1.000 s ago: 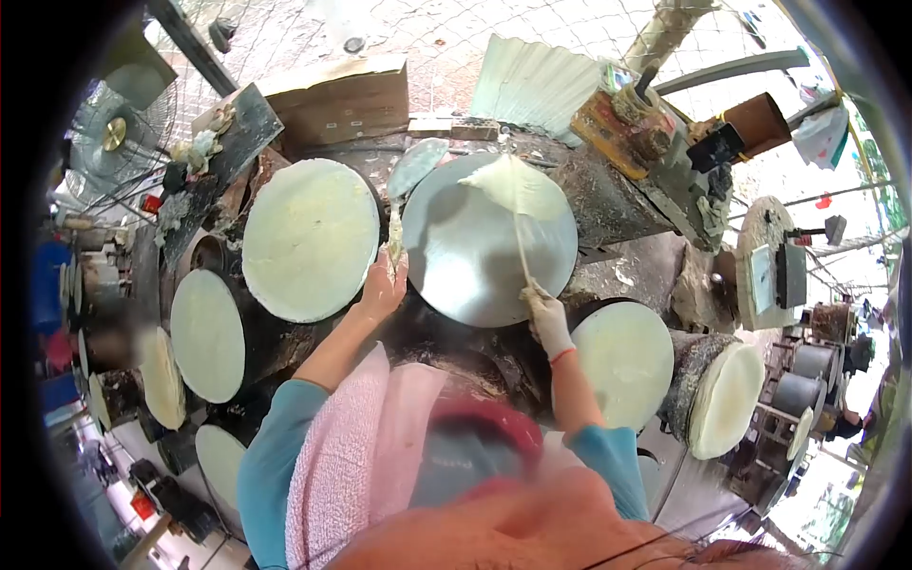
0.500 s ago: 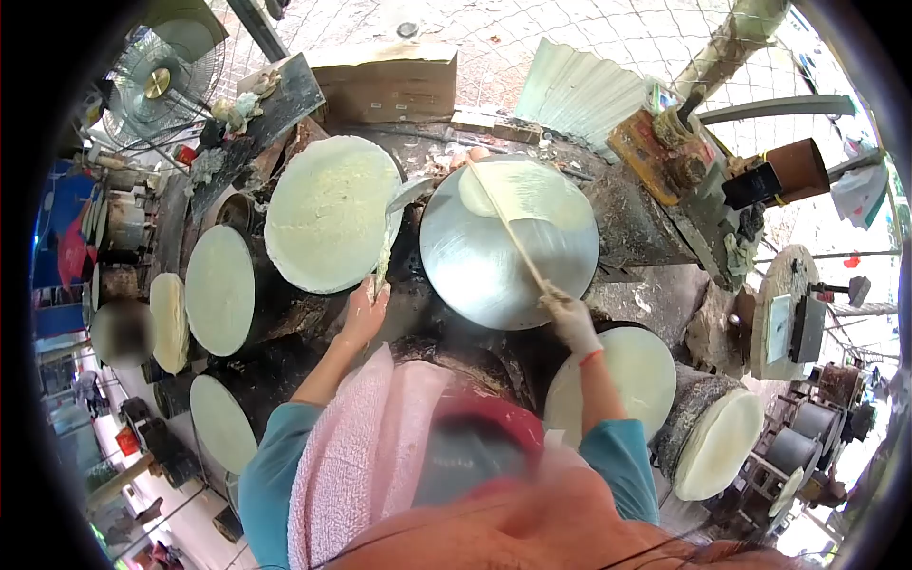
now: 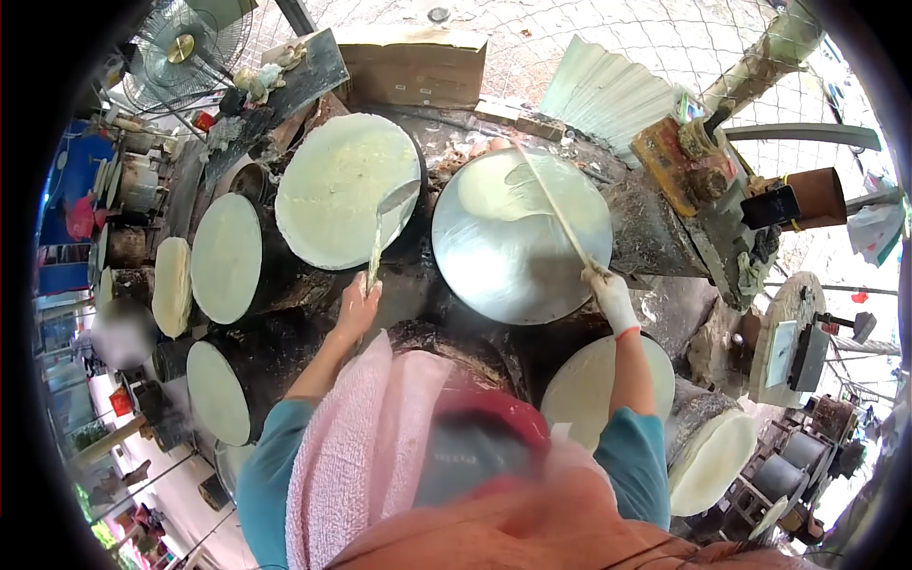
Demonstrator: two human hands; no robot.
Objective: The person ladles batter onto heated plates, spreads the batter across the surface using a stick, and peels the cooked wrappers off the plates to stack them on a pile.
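My bare left hand (image 3: 359, 309) is closed around the batter-smeared handle of a metal spatula (image 3: 399, 196). Its grey blade reaches over the right side of a pale batter sheet (image 3: 332, 195) covering the round griddle at left. In my gloved right hand (image 3: 611, 299) is the lower end of a thin wooden stick (image 3: 562, 218). The stick slants up and left across a shiny round griddle (image 3: 503, 280). Wet, pale batter (image 3: 486, 188) lies on that griddle's far part, with a curved streak beside the stick.
More batter-covered rounds stand on the left (image 3: 226, 261) and near right (image 3: 608, 380). A cardboard box (image 3: 413, 71) and a corrugated sheet (image 3: 600, 95) line the back, before wire mesh. A fan (image 3: 180, 49) is at far left.
My right hand and the stick have moved right over the shiny griddle, and a streak now shows in its batter. The spatula blade has shifted left, farther over the batter sheet.
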